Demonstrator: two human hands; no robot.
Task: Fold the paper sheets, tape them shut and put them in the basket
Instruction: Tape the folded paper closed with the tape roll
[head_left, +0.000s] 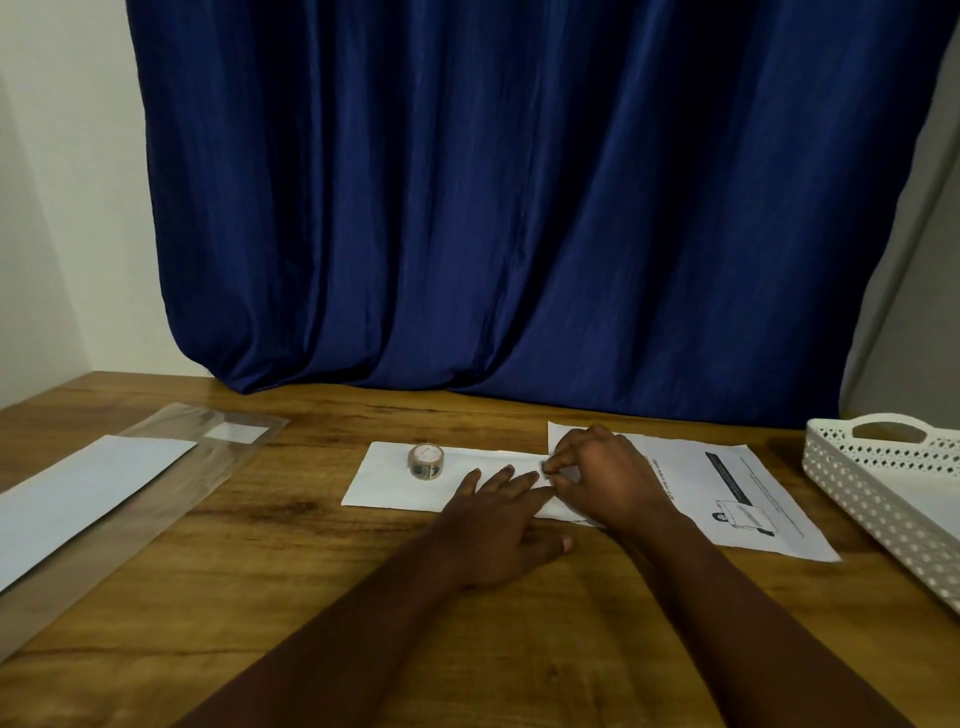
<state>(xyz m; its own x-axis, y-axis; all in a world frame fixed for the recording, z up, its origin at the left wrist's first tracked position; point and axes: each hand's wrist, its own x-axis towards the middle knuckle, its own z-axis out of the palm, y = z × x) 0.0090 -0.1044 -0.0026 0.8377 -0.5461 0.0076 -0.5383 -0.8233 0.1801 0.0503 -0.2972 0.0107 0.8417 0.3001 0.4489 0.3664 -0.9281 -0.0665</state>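
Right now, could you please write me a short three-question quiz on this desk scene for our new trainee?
1. True or false: the tape roll stands on the folded sheet.
2. Which hand lies flat on the folded sheet: A) left hand or B) right hand?
3. Fill in: the white basket sits at the desk's far ____ side.

Key
1. True; the roll rests on the sheet's left part.
2. A; the right hand pinches a small tape piece at the sheet's right end, over the printed sheet.
3. Right.

Glossy wooden table (322, 597), perforated plastic basket (852, 467)
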